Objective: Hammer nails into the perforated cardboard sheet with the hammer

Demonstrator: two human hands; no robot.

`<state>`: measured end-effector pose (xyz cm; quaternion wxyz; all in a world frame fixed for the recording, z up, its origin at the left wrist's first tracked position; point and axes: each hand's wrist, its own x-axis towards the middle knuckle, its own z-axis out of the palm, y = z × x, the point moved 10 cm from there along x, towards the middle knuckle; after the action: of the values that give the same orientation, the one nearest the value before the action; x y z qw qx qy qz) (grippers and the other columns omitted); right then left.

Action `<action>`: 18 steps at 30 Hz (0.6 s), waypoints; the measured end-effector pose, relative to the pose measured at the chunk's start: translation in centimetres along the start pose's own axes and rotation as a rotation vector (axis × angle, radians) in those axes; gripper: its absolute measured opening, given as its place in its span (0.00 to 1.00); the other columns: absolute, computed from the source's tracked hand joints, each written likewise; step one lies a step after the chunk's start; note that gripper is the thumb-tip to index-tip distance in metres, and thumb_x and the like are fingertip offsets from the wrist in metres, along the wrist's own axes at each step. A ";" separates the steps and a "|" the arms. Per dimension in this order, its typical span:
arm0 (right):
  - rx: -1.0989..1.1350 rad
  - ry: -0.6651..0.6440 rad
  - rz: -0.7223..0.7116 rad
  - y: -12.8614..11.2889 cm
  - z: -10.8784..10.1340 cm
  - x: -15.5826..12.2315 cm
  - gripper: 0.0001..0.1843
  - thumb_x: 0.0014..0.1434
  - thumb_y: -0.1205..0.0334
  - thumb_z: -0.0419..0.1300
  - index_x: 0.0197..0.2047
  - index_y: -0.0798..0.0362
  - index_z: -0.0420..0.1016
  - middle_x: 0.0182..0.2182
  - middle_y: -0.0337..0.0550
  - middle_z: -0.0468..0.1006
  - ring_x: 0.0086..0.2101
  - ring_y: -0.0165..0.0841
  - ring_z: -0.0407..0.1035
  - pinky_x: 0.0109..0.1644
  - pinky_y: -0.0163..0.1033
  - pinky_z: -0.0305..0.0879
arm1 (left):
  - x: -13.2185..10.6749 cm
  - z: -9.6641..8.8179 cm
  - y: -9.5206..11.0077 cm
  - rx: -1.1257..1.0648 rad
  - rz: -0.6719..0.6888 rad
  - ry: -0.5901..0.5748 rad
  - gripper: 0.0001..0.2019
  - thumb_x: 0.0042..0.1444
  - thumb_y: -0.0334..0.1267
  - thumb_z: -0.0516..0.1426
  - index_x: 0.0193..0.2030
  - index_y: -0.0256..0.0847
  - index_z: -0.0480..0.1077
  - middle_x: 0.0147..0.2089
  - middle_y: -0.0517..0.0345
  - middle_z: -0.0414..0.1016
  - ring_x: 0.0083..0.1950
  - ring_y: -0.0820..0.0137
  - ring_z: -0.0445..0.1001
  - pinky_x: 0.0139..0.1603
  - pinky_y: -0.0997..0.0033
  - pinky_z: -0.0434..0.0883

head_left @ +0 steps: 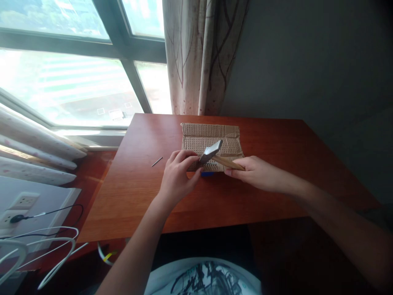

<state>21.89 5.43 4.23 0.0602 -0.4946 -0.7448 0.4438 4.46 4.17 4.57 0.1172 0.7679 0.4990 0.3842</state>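
My right hand [256, 173] is closed round the wooden handle of a hammer [211, 150]. The hammer's metal head is over the near left part of a perforated brown cardboard piece [211, 130], close to my left fingertips. With thumb and index finger curled towards each other, my left hand [178, 174] is at the cardboard's near left corner. What is between those fingertips is hidden by the hammer head. A row of small dark marks [211, 164] runs along the near part of the cardboard. Something blue [207, 174] shows under its near edge.
A thin metal nail [156, 162] lies on the reddish wooden table [276, 139], left of my left hand. Window and curtain [190, 57] stand behind the table. White cables [58, 256] and a wall socket [24, 201] are at the lower left.
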 end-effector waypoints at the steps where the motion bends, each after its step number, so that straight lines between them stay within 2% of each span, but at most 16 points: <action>1: -0.001 0.005 0.001 0.0 0.0 0.0 0.24 0.64 0.42 0.56 0.26 0.52 0.64 0.24 0.34 0.61 0.27 0.29 0.55 0.29 0.36 0.47 | 0.0 0.0 0.0 -0.001 0.001 0.000 0.08 0.60 0.36 0.60 0.46 0.45 0.75 0.52 0.53 0.77 0.54 0.58 0.70 0.56 0.54 0.71; 4: -0.001 0.011 0.003 0.1 -0.1 0.1 0.24 0.63 0.40 0.55 0.26 0.52 0.65 0.24 0.34 0.62 0.26 0.29 0.55 0.29 0.36 0.48 | 0.0 0.0 0.1 -0.003 0.006 0.001 0.09 0.60 0.36 0.60 0.47 0.44 0.75 0.52 0.52 0.77 0.54 0.58 0.70 0.57 0.54 0.71; 8: -0.029 0.008 0.013 0.2 0.2 0.2 0.23 0.64 0.43 0.56 0.26 0.52 0.65 0.24 0.34 0.63 0.26 0.29 0.56 0.30 0.36 0.48 | 0.0 0.0 0.0 -0.005 -0.001 -0.008 0.09 0.59 0.36 0.61 0.46 0.44 0.76 0.52 0.53 0.77 0.55 0.58 0.70 0.57 0.55 0.71; 12: -0.013 0.017 0.018 0.2 0.0 0.2 0.22 0.65 0.43 0.56 0.29 0.53 0.69 0.26 0.36 0.65 0.28 0.29 0.58 0.31 0.37 0.50 | 0.1 0.0 -0.1 -0.012 -0.004 -0.009 0.09 0.59 0.36 0.61 0.47 0.44 0.76 0.51 0.53 0.77 0.54 0.58 0.70 0.56 0.54 0.71; 15: 0.035 0.079 -0.014 0.1 -1.0 -0.3 0.22 0.64 0.42 0.57 0.30 0.53 0.71 0.25 0.36 0.65 0.27 0.29 0.58 0.30 0.37 0.50 | 0.1 0.1 0.0 -0.015 -0.003 -0.021 0.10 0.60 0.36 0.61 0.47 0.45 0.76 0.52 0.52 0.77 0.55 0.58 0.70 0.57 0.53 0.71; 18: 0.108 0.231 -0.055 0.4 -2.7 -1.1 0.22 0.63 0.43 0.59 0.28 0.52 0.68 0.23 0.35 0.63 0.25 0.28 0.56 0.28 0.37 0.49 | 0.1 -0.3 0.3 -0.024 0.000 0.002 0.10 0.60 0.37 0.61 0.48 0.44 0.76 0.52 0.52 0.77 0.55 0.58 0.71 0.57 0.53 0.71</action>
<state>24.11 6.25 5.98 0.1843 -0.5178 -0.7213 0.4214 4.50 4.03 4.94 0.1256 0.7660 0.4946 0.3909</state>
